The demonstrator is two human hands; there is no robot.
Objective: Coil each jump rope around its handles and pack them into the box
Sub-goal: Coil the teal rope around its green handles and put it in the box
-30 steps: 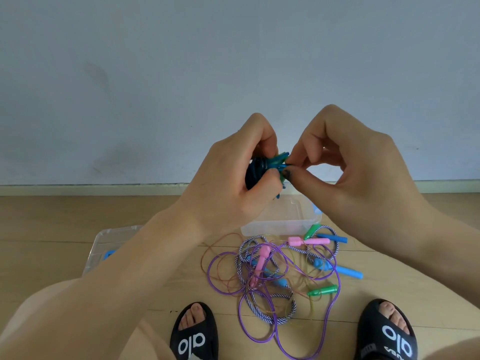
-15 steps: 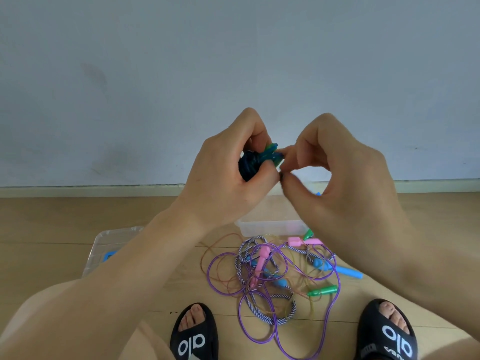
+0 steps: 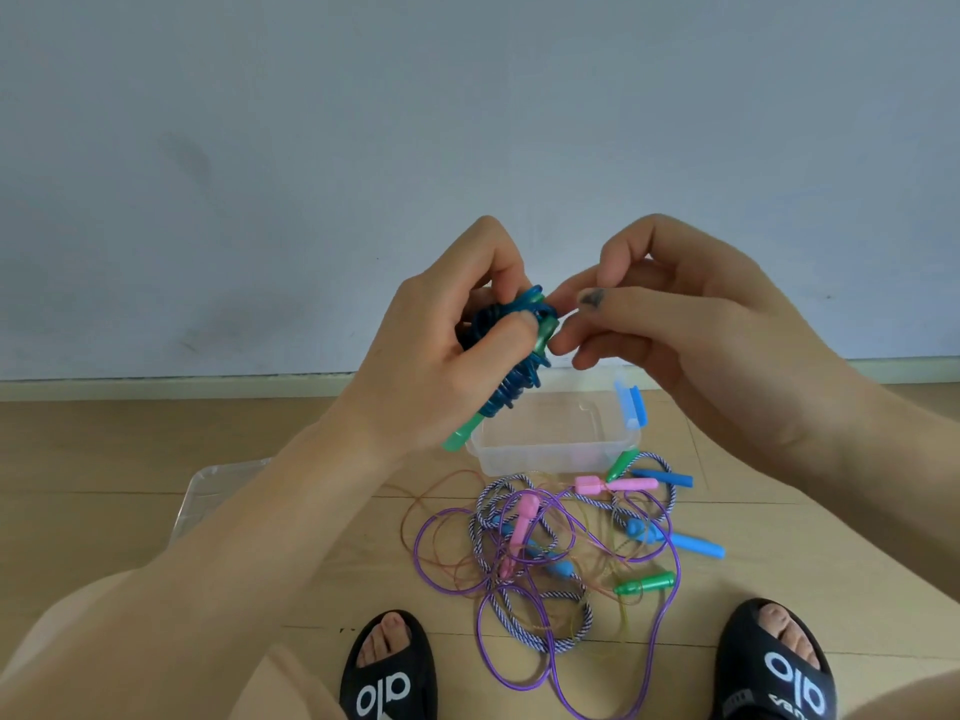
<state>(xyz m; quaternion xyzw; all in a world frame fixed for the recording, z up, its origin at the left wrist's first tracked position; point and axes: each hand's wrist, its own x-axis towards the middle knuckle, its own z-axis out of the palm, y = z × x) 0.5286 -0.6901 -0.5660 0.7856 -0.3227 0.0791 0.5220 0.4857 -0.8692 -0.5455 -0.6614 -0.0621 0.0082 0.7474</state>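
Since half a second ago the right hand [image 3: 691, 335] has drawn slightly away from the bundle, whose green handles now show below the left hand [image 3: 441, 356]. That hand is raised before the chest, fingers and thumb curled round the coiled blue rope [image 3: 506, 356]. Beside it, the right one's fingers are curled, tips close to the upper handle; whether they pinch anything I cannot tell. Below on the floor stands the clear box [image 3: 545, 449], with its lid [image 3: 208, 491] lying to the left. Nearer the slippers [image 3: 769, 667] lies a tangle of ropes [image 3: 561, 553], purple, striped and orange, with pink, blue and green handles. The bundle hangs above the box's left rim.
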